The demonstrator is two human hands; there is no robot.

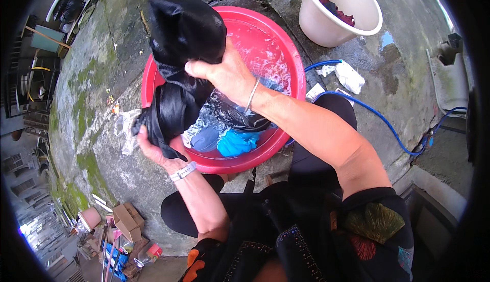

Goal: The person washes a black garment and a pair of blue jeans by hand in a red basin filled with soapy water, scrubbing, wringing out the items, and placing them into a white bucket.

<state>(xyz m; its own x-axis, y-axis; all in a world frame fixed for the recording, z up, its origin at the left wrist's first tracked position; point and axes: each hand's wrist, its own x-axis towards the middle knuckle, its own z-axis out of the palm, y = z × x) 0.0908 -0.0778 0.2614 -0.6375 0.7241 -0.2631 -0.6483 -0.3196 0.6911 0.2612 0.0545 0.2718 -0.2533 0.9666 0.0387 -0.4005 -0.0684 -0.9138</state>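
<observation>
A wet black garment (176, 106) is stretched between my two hands over the left part of a red basin (294, 72). My right hand (228, 77) grips its upper part, where the cloth bulges up into a dark, shiny bundle. Lower down, my left hand (153, 149) is closed round the garment's other end, just outside the basin's left rim. Water fills the basin. A bright blue cloth (238, 143), a grey-blue cloth (205, 139) and more dark fabric (245, 117) lie in it.
A cream bucket (326, 24) with dark red clothing stands at the far right. A blue hose (380, 116) curves over the mossy concrete, past white crumpled pieces (349, 78). Clear plastic (125, 131) lies left of the basin. A cardboard box (127, 222) and clutter sit at the lower left.
</observation>
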